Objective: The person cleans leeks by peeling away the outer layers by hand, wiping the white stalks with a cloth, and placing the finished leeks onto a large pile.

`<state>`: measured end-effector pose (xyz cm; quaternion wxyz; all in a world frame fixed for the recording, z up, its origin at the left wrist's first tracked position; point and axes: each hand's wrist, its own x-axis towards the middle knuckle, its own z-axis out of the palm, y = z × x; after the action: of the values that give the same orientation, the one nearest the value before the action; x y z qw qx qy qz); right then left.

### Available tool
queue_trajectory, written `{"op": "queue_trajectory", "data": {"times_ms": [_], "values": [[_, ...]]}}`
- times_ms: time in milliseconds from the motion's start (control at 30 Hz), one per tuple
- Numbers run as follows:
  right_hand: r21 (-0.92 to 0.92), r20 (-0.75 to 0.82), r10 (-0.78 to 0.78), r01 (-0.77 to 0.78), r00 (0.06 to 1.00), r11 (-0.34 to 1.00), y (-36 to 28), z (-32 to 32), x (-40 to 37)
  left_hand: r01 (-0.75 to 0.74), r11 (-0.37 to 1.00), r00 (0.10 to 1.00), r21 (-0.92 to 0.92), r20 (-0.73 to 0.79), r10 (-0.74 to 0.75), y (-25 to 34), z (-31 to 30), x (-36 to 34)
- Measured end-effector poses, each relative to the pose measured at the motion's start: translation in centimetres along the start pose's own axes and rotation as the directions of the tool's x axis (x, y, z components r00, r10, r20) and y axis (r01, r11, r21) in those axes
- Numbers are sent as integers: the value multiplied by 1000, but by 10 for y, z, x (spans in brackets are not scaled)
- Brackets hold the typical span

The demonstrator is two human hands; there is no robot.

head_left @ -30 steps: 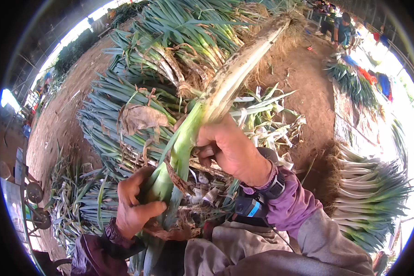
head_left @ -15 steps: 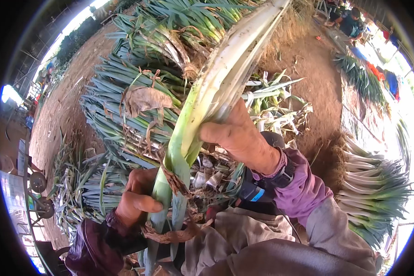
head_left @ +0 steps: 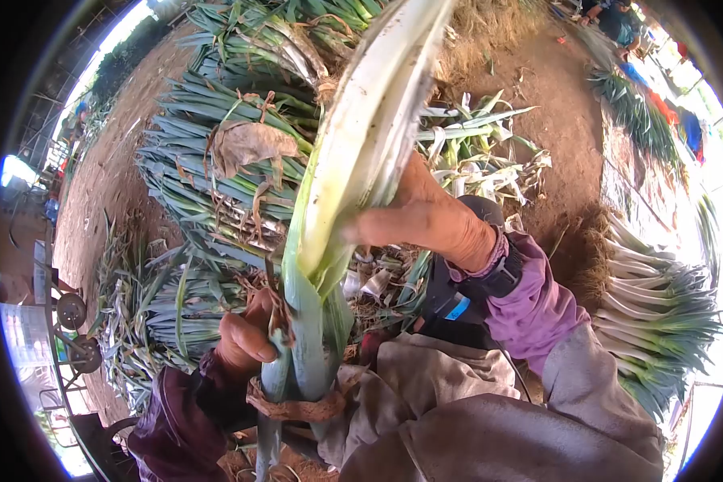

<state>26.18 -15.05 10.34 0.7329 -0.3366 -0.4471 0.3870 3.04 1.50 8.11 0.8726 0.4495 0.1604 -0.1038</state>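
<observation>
Above the heaped leeks (head_left: 209, 185), the leek (head_left: 361, 136) is now raised nearer, gripped high by the right hand (head_left: 426, 221) and low by the left hand (head_left: 245, 341) (dry husk (head_left: 297, 410) dangling).

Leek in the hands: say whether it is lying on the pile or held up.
Held up, tilted. The leek has its pale shank uppermost; left hand grips the green end low, right hand the shank.

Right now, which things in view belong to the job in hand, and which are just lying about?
In hand: leek, gripped by left hand and right hand; brown dried leaf round its lower stalk.
Lying about: heap of muddy leeks; stack of cleaned leeks; loose trimmings.
</observation>
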Motion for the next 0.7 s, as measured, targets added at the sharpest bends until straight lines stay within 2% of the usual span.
{"op": "queue_trajectory", "data": {"times_ms": [33, 100, 133, 167, 200, 300, 333, 433, 467, 533, 633, 667, 700], "values": [[-50, 16, 29, -28, 999, 998, 1, -4, 0, -14, 999, 999, -35, 36, 15, 2, 3, 1], [-60, -12, 114, -115, 993, 992, 2, -5, 2, -12, 996, 1000, -92, -17, 11, 3, 13, 3], [-10, -54, 175, -175, 983, 984, 4, -2, 2, 6, 993, 994, -118, -107, -19, -1, 22, 0], [44, -93, 238, -234, 967, 971, 7, 2, 1, 31, 989, 994, -146, -96, -46, -3, 20, 0], [37, -200, 184, -181, 962, 983, 10, 9, 0, 57, 983, 994, -174, -85, -73, -5, 18, 0], [-181, 80, 351, -333, 933, 925, -10, -4, -3, 119, 976, 992, -185, -8, -123, -22, -8, -8], [-160, 93, 423, -406, 901, 900, -8, -3, -4, 134, 975, 991, -177, 27, -132, -31, -20, -12], [-432, 138, 279, -196, 950, 880, 1, 4, -3, 184, 971, 977, -151, 132, -165, -45, -31, -16], [-289, 179, 282, -223, 943, 931, 11, 2, -3, 187, 972, 980, -141, 96, -174, -45, -32, -17], [-296, 217, 194, -125, 957, 947, 18, 3, -1, 195, 973, 981, -125, 20, -194, -21, -2, -18], [-338, 266, 83, 12, 960, 941, 28, 4, -2, 242, 970, 969, -12, 51, -241, -8, 7, -29], [-359, 280, 52, 54, 959, 932, 31, 3, -4, 278, 956, 959, 92, 30, -282, -3, 9, -30], [-405, 287, 21, 102, 958, 909, 36, 2, -5, 213, 939, 976, 272, -6, -219, -1, 12, -27]]}}
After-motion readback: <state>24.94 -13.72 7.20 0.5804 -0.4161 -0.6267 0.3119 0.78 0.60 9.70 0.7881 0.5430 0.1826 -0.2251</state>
